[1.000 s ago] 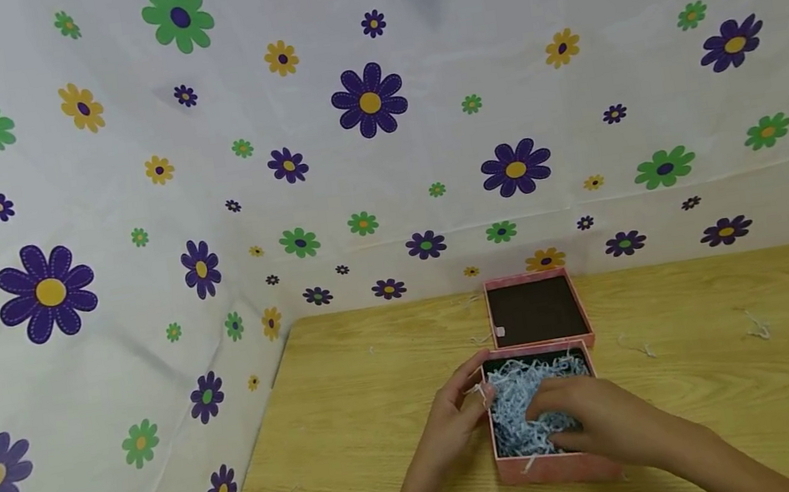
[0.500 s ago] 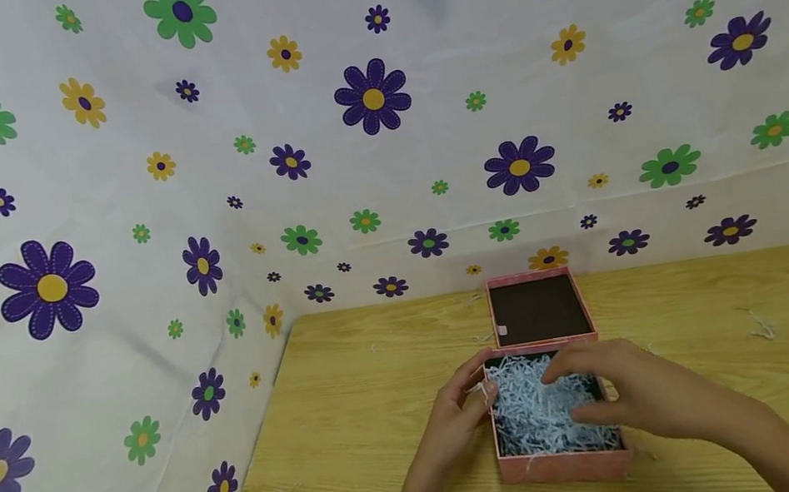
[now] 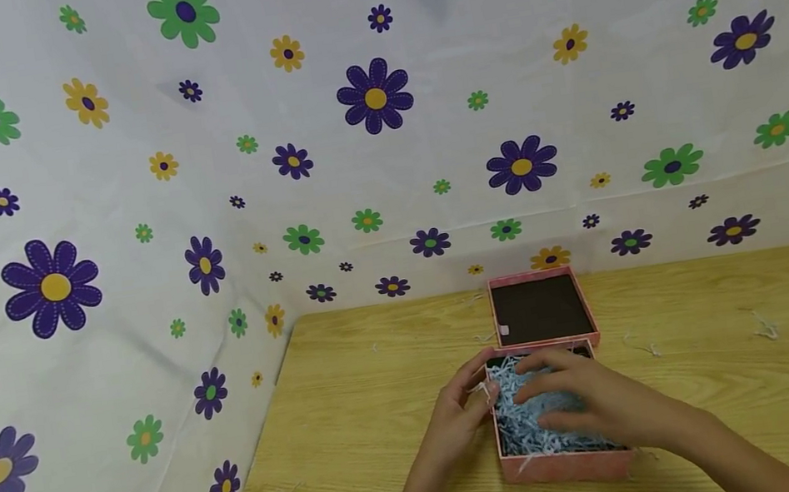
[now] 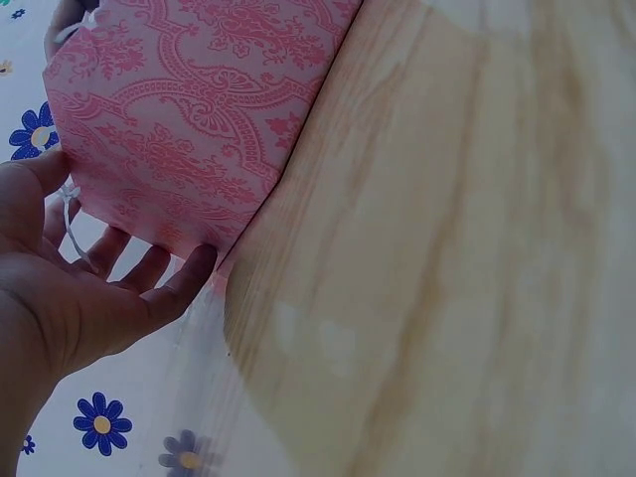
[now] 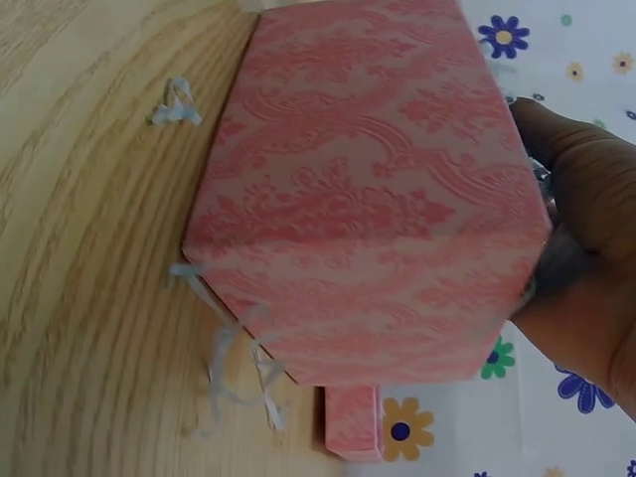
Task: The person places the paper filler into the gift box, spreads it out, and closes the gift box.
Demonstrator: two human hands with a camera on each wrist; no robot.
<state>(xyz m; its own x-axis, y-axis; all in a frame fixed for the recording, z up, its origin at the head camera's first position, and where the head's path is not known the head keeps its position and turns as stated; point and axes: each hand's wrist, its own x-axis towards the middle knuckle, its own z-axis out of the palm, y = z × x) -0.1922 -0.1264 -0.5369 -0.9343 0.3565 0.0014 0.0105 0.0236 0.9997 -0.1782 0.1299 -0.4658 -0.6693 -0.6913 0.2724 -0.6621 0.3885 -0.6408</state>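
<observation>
A pink patterned box (image 3: 568, 467) stands on the table with light blue shredded paper (image 3: 518, 426) inside. My left hand (image 3: 456, 414) holds it at its far left corner, thumb at the rim and fingers along the outer wall, as the left wrist view shows on the pink wall (image 4: 189, 129). A white shred (image 4: 75, 224) hangs by those fingers. Over the paper is my right hand (image 3: 606, 401), fingers spread and somewhat bent, with nothing seen between them. The right wrist view shows that hand (image 5: 586, 209) mostly hidden behind the box wall (image 5: 348, 199).
Right behind the box lies the pink lid (image 3: 541, 309), dark inside facing up. Stray paper shreds (image 3: 764, 326) are scattered on the wooden table (image 3: 373, 417). A white cloth (image 3: 300, 7) with printed flowers hangs behind and to the left.
My right hand pressed down into the paper, lifted off toward the right, and is now back over its middle with fingers spread. My left hand stays at the box corner.
</observation>
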